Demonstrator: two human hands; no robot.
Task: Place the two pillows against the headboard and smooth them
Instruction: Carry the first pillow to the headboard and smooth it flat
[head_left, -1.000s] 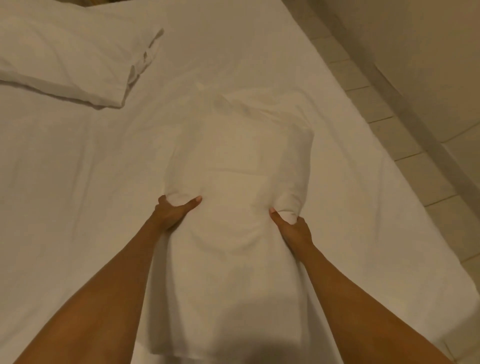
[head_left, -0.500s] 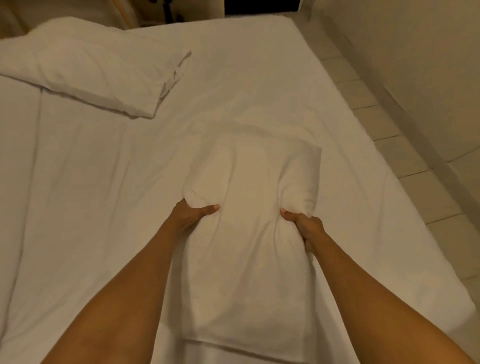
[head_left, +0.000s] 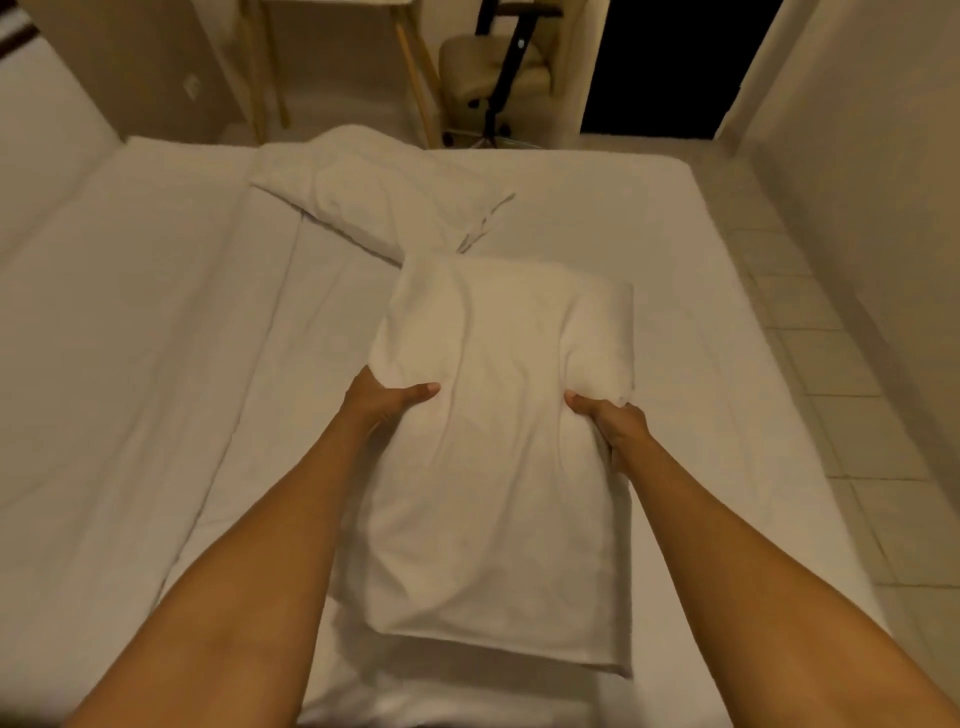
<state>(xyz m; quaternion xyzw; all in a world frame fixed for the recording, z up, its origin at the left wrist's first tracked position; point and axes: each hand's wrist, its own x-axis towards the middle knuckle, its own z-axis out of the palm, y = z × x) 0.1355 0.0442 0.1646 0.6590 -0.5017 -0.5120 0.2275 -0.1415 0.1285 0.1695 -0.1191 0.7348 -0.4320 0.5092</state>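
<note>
Hands meet on one pillow (head_left: 498, 441) in the head view: the left hand (head_left: 382, 402) and the right hand (head_left: 613, 421) each have a grip clenched on a bunch of its cover, on opposite long edges. It hangs over the bed (head_left: 156, 364) with its long axis running straight away from the person, between the forearms. The second pillow (head_left: 374, 192) lies rumpled at the far end, ahead and to the left, nearer the left hand. No headboard shows.
</note>
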